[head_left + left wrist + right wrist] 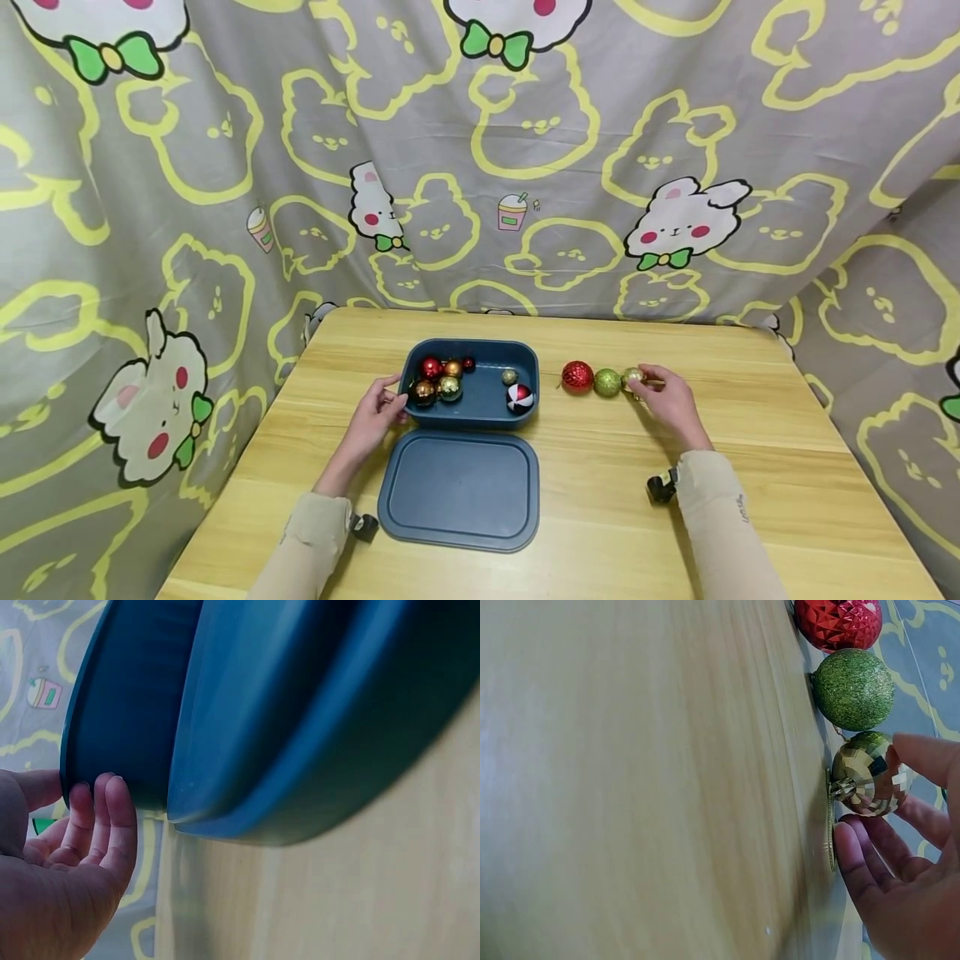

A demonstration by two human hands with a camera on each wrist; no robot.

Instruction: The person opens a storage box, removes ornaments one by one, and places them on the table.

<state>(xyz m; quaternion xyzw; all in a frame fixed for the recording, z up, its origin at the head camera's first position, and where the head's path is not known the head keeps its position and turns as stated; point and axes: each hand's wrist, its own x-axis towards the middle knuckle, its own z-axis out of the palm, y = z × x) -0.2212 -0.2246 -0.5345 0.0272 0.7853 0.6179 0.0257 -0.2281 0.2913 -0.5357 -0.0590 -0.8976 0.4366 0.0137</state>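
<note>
The person's right hand (669,402) is closed around a mirrored gold ball (633,378), thumb and fingers curled on it, with a thin gold cord (831,832) hanging from its cap. That ball lies toward the back edge of the worktop (757,433), right of the middle. Just beside it on the left sits a glittery green ball (607,383), and beyond that a patterned red ball (577,377), the three making a short row. The left hand (377,410) pinches the left end of a dark blue box (474,419), thumb at the rim and fingertips against the outer wall. The box stands left of the row, also nearer the worktop's back edge. Inside, five balls gather toward its left end: a red one (431,367), an orange one (453,368), a tiny dark red one (468,364), a brown one (423,392) and a shiny gold one (449,388). By its right end are a small pale gold ball (509,377) and, near the front right corner, a striped one (520,398) in red, white and black. The box's matching lid (459,492) lies flat just in front, toward the worktop's front edge. A grey curtain (442,125) with yellow outlines hangs behind.
</note>
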